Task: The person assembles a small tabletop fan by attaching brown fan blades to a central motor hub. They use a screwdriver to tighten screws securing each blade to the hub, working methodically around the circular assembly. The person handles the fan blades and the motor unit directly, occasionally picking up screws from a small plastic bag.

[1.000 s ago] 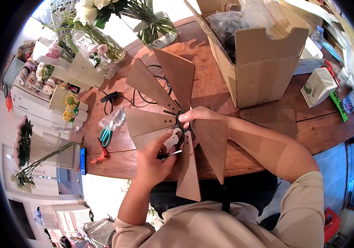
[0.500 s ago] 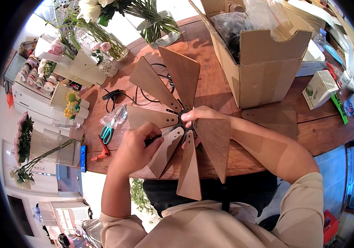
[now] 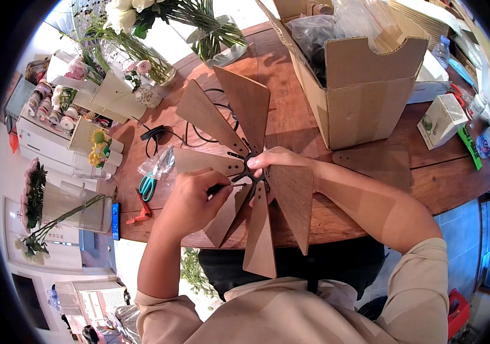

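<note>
Bright daylight, sharp centre, fisheye-bent edges.

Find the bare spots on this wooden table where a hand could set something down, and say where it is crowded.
Bare table shows between the upper fan blades and the cardboard box, and right of the loose blade, below the small white box. Crowded: the left edge, with the scissors, black cable and flower vases; both hands work over the hub.

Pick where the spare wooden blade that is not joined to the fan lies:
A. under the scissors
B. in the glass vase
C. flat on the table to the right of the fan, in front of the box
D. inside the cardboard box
C: the loose blade lies flat on the table, just in front of the cardboard box and apart from the fan.
</note>
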Tool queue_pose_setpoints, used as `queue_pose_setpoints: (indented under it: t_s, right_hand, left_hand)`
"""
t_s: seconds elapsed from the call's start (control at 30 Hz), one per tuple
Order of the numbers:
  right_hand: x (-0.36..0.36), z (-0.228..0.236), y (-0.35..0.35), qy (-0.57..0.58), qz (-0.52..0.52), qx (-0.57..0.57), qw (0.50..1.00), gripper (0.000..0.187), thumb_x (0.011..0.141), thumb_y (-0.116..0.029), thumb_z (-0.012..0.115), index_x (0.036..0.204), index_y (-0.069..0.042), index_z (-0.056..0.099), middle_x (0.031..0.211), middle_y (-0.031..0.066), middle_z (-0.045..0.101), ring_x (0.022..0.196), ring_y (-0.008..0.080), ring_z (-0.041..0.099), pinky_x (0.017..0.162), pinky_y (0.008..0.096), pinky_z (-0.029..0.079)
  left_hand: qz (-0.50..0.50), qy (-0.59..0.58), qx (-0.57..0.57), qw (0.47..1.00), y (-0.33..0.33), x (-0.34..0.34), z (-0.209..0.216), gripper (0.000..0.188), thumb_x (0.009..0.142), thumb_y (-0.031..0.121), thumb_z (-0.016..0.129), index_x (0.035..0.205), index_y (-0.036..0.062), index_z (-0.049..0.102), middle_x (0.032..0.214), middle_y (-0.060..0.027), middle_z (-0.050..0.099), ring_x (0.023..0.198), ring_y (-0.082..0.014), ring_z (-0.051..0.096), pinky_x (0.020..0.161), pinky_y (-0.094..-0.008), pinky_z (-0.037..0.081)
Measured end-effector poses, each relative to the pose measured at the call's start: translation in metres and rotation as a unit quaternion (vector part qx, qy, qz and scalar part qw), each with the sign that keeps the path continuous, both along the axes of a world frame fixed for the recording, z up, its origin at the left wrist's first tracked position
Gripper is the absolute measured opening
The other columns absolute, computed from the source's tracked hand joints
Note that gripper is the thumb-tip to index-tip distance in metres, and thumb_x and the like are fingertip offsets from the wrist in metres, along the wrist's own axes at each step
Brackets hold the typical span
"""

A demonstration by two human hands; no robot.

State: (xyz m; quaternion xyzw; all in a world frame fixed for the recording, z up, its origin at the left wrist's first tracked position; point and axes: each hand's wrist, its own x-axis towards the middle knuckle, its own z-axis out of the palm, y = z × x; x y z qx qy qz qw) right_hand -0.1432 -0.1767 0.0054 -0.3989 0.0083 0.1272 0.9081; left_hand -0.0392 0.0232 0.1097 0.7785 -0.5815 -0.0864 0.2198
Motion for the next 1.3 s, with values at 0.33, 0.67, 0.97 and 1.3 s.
queue_pose_setpoints:
  t_s: [0.33, 0.67, 0.97, 1.3]
  right_hand:
    - [-0.004, 0.008, -0.001, -0.005, 0.004, -0.021, 1.0, 0.046, 0.091, -0.033, 0.065, 0.116, 0.003, 0.05, 0.09, 0.0128, 0.065, 0.079, 0.0294, 0.073, 0.071, 0.041, 0.064]
    - [0.0, -0.01, -0.003, 0.002, 0.005, -0.001, 1.0, 0.049, 0.095, -0.035, 0.059, 0.125, 0.003, 0.053, 0.095, 0.0124, 0.064, 0.082, 0.0284, 0.073, 0.073, 0.0418, 0.063]
    - [0.0, 0.001, 0.001, -0.021, 0.027, -0.019, 0.999, 0.045, 0.096, -0.033, 0.056, 0.126, 0.001, 0.055, 0.098, 0.0117, 0.067, 0.084, 0.0262, 0.073, 0.074, 0.04, 0.062]
    - [0.0, 0.001, 0.001, 0.015, 0.013, -0.006, 1.0, 0.041, 0.093, -0.033, 0.062, 0.115, 0.001, 0.057, 0.101, 0.013, 0.065, 0.083, 0.025, 0.071, 0.076, 0.0413, 0.062]
  left_hand:
    - [-0.07, -0.051, 0.021, 0.996, -0.011, 0.001, 0.007, 0.011, 0.076, -0.002, 0.073, 0.086, 0.0011, 0.073, 0.08, -0.0142, 0.065, 0.07, -0.0315, 0.066, 0.062, -0.0363, 0.051]
    - [0.037, -0.218, 0.187, 0.957, -0.03, -0.013, 0.017, 0.016, 0.083, 0.001, 0.071, 0.091, -0.0022, 0.057, 0.075, -0.017, 0.064, 0.07, -0.0388, 0.065, 0.061, -0.0444, 0.05]
    - [-0.15, -0.069, -0.013, 0.986, -0.026, 0.0, 0.011, 0.015, 0.091, 0.01, 0.067, 0.089, -0.0004, 0.057, 0.075, -0.0224, 0.064, 0.07, -0.0416, 0.064, 0.059, -0.0466, 0.048]
    - [-0.195, -0.086, 0.031, 0.977, -0.021, 0.003, 0.02, 0.013, 0.091, 0.01, 0.065, 0.097, 0.0003, 0.057, 0.079, -0.0207, 0.065, 0.072, -0.0417, 0.065, 0.062, -0.0478, 0.05]
